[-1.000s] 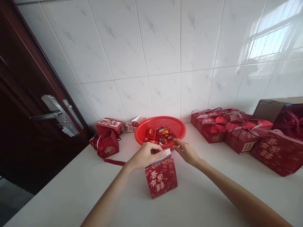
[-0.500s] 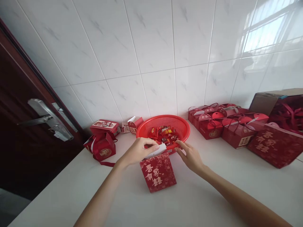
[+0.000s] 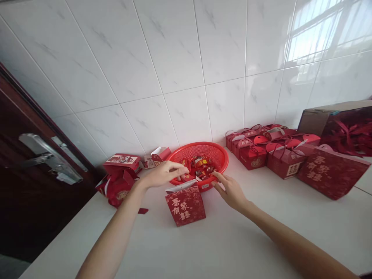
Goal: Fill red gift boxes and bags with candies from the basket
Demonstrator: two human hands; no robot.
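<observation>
Since the pale flap (image 3: 181,186) was let go by the left hand (image 3: 163,174), the box (image 3: 186,206) has been left standing unheld at the lower centre of the frame. The left grip is now curled over the basket (image 3: 226,158); whether any sweets (image 3: 200,161) are pinched cannot be told. The basket's rim is still touched by the right hand (image 3: 231,192), its grip's tightness unclear.
</observation>
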